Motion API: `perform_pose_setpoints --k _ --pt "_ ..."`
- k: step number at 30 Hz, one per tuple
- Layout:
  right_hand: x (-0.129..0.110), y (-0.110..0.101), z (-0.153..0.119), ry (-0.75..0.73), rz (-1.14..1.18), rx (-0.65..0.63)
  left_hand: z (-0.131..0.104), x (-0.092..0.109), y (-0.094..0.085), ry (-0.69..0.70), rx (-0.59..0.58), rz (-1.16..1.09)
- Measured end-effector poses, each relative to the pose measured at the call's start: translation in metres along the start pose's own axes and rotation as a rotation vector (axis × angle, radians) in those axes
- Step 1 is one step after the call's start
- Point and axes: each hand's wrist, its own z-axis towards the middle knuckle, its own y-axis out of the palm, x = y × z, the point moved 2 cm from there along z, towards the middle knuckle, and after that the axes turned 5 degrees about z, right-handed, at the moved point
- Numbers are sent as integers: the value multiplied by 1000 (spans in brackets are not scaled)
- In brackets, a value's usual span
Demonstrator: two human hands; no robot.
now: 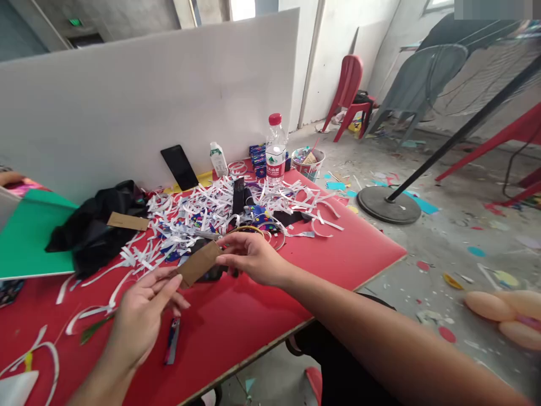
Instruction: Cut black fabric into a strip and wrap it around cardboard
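Observation:
A small flat piece of brown cardboard (pixel 198 265) is held up over the front part of the red table (pixel 236 327). My left hand (pixel 146 307) pinches its lower left end between thumb and fingers. At the other end, the fingertips of my right hand (pixel 251 256) close on its upper right corner. Right behind the hands lies a heap of white paper strips (pixel 203 208) mixed with dark blue patterned scraps. A narrow dark patterned strip (pixel 171 341) rests on the table beside my left hand. Farther left, another brown cardboard piece (pixel 127 221) lies on a black cloth or bag (pixel 105 220).
A red-capped water bottle (pixel 275 155), a small white bottle (pixel 218 159) and a black phone (pixel 180 167) stand along the back by a white board (pixel 169 101). A green board (pixel 38 237) juts in at left. Beyond the table are a bucket (pixel 308 163) and a round-based stand (pixel 389 204).

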Motion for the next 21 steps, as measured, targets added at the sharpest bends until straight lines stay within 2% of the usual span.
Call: perform_pose_setpoints --k 4,7,8,9,11,12,15,17,21 --pt "7 0 0 7 -69 -41 -11 -10 18 -72 -285 -25" --pt "-4 0 -3 10 -214 -115 -19 -13 32 -174 -459 -139" --pt "-12 -4 -5 -2 -289 -86 -20 -14 35 -188 -478 -198" --pt "-24 -12 -7 -35 -396 13 -22 -14 37 -196 -493 -249" --pt "-52 -33 -13 -101 -725 238 -22 -14 37 -206 -493 -323" --pt "-65 -42 -17 -95 -919 286 -22 -14 35 -210 -479 -343" --pt "-84 -59 -28 174 -1337 171 -20 -15 24 -212 -399 -380" --pt "-81 -58 -33 278 -1463 73 -19 -16 18 -212 -353 -402" --pt "-53 -38 -31 210 -1455 -1 -17 -18 16 -168 -301 -371"
